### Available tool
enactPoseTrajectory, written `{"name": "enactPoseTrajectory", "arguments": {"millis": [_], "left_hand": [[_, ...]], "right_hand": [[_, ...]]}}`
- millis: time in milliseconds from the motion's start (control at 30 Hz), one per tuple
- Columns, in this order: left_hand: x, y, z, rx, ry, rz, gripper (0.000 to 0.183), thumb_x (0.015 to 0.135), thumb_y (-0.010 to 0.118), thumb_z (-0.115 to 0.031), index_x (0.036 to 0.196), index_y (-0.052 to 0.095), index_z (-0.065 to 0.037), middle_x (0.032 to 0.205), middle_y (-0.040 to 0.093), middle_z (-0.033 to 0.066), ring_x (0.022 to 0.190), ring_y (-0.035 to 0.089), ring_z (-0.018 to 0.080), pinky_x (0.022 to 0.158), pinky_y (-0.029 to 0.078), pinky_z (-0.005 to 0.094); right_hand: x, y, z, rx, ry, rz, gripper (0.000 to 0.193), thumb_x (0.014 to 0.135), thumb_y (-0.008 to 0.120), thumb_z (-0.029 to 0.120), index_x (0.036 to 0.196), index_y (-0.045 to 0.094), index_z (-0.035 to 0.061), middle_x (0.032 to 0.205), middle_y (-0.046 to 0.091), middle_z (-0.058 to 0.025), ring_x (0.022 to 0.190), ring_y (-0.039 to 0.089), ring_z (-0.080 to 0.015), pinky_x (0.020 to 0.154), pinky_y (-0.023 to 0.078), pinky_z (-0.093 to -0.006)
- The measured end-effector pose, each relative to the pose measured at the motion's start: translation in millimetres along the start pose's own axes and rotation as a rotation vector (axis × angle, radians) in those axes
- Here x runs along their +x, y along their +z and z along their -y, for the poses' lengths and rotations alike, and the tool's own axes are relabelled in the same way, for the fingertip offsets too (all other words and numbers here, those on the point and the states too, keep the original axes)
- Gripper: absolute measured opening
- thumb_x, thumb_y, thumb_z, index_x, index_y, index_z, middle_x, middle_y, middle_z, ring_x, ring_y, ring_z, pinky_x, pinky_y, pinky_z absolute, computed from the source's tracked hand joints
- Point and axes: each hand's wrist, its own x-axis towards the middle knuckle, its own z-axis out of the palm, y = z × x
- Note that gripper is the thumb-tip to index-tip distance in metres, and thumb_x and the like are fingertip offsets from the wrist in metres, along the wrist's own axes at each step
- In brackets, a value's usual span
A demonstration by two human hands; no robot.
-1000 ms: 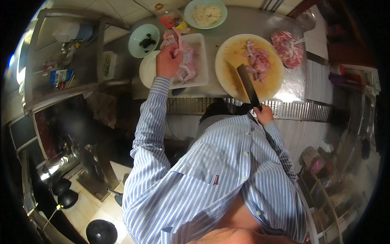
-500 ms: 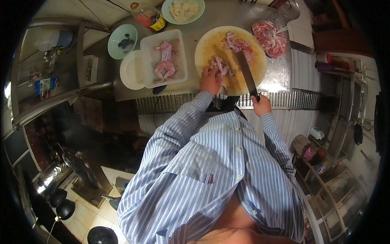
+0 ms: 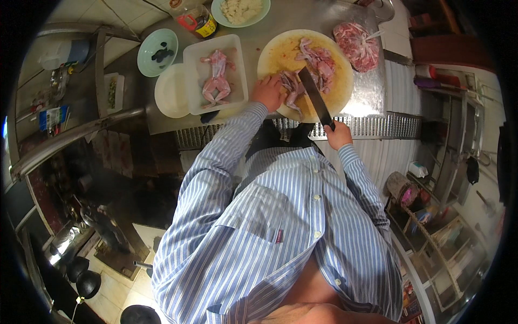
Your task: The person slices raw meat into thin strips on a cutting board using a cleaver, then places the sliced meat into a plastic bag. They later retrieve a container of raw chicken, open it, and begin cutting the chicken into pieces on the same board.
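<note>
My right hand is closed round the dark handle of a long-bladed kitchen knife. The blade points away from me over the round cutting board, its far end beside the raw meat. My left hand grips the left side of a skinned frog on the board, fingers curled against it; part of the frog is hidden by them. More cut frog pieces lie to the right of the blade. Left of the board, a whole skinned frog lies in a white plastic tray.
A knotted clear bag of red meat sits right of the board on the steel table. Beyond the tray stand a green bowl with dark pieces, a red-capped bottle and a bowl of pale food. A white container adjoins the tray.
My left hand has shifted left, and the frog by it now lies more stretched out toward the near edge. The knife has moved left, closer to that frog.
</note>
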Motion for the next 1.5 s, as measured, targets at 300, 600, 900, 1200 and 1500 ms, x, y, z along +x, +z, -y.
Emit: {"name": "enactPoseTrajectory", "arguments": {"millis": [300,600,900,1200,1500], "left_hand": [[-9,8,-27,-0.157,-0.163,-0.094,0.075,0.082,0.078,-0.050,0.138,0.056,-0.005,0.157,0.041,0.0153,0.144,0.039,0.0350,0.117,0.034,0.0508],[-3,19,-7,-0.215,-0.042,-0.116,0.057,0.089,0.076,-0.034,0.133,0.059,-0.003,0.154,0.045,0.0172,0.140,0.047,0.0368,0.114,0.044,0.0453],[-34,11,-15,-0.529,-0.151,-0.366,0.052,0.090,0.074,-0.020,0.136,0.058,-0.002,0.152,0.044,0.0199,0.135,0.050,0.0400,0.111,0.046,0.0438],[-72,33,-11,-0.527,-0.231,-0.431,0.041,0.090,0.068,-0.013,0.128,0.060,0.000,0.134,0.053,0.0232,0.121,0.057,0.0417,0.101,0.050,0.0464],[-62,34,-33,-0.580,-0.319,-0.171,0.038,0.087,0.070,-0.015,0.122,0.062,-0.002,0.126,0.058,0.0210,0.114,0.060,0.0418,0.096,0.052,0.0484]], "right_hand": [[-23,-4,19,-0.002,-0.099,-0.009,0.029,0.094,0.066,0.027,0.105,0.072,0.0008,0.097,0.072,-0.0271,0.095,0.068,-0.0463,0.086,0.053,-0.0533],[-4,8,9,0.006,-0.055,-0.052,0.027,0.094,0.065,0.025,0.105,0.070,0.0003,0.094,0.071,-0.0271,0.091,0.068,-0.0463,0.083,0.054,-0.0536],[-20,37,38,0.076,-0.165,-0.110,0.026,0.096,0.062,0.021,0.109,0.067,-0.0005,0.091,0.069,-0.0306,0.087,0.067,-0.0494,0.081,0.054,-0.0565],[-32,-18,117,0.387,-0.520,-0.544,0.034,0.099,0.060,0.024,0.114,0.069,-0.0044,0.089,0.069,-0.0321,0.089,0.071,-0.0460,0.079,0.056,-0.0504],[48,67,56,-0.217,0.015,0.060,0.033,0.090,0.063,0.023,0.111,0.074,-0.0014,0.112,0.071,-0.0309,0.108,0.069,-0.0438,0.095,0.056,-0.0505]]}}
